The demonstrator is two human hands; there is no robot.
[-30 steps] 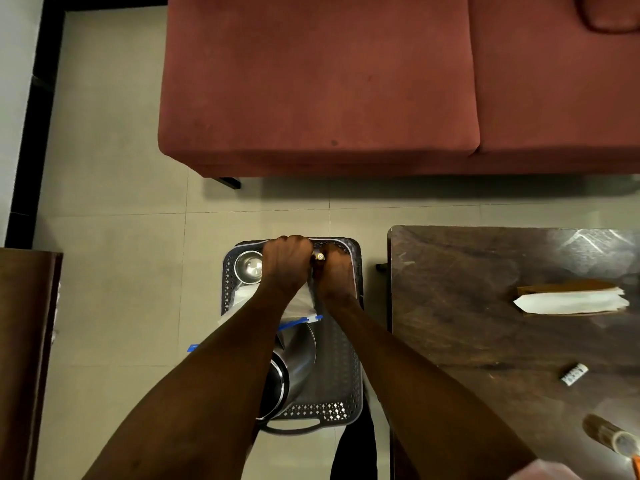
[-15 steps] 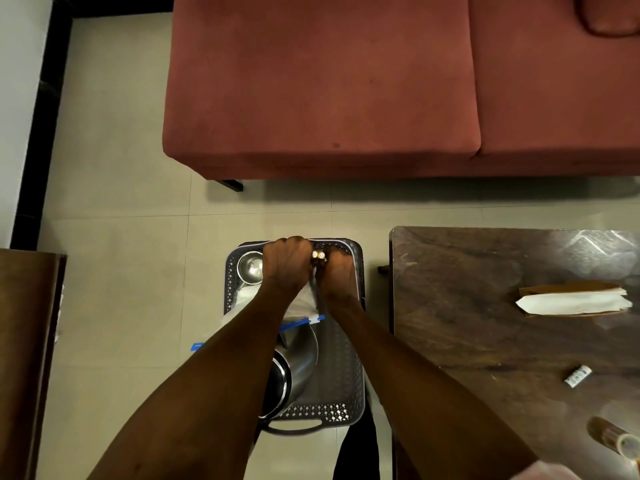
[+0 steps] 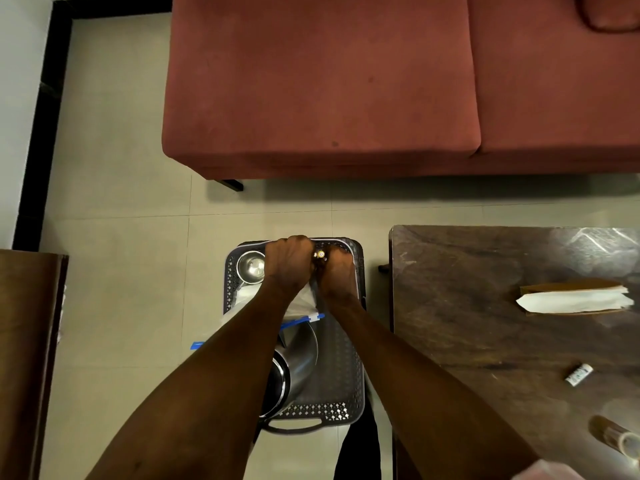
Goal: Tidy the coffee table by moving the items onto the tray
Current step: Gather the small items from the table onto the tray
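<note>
A dark grey perforated tray point(image 3: 341, 372) sits on the floor tiles, left of the coffee table point(image 3: 467, 306). In it are a small steel bowl point(image 3: 250, 268), a steel pot point(image 3: 294, 368) lying on its side, and a clear plastic bag point(image 3: 301, 303) with a blue zip strip. Both my hands are fists at the tray's far end, pressed together. My left hand point(image 3: 287, 261) grips the top of the bag. My right hand point(image 3: 337, 275) holds a small object with a gold-and-white end point(image 3: 320, 254) that pokes out between the fists. My fingers hide the rest of it.
On the table lie a white and brown stack of paper point(image 3: 575, 301), a small white tube point(image 3: 579, 374) and a brown cylindrical item point(image 3: 616, 441) at the right edge. A red sofa point(image 3: 346, 81) stands beyond the tray, and dark wooden furniture point(image 3: 24, 341) to the left.
Both fists stay together at the tray's far end. The small object's gold end now shows a little more between them.
</note>
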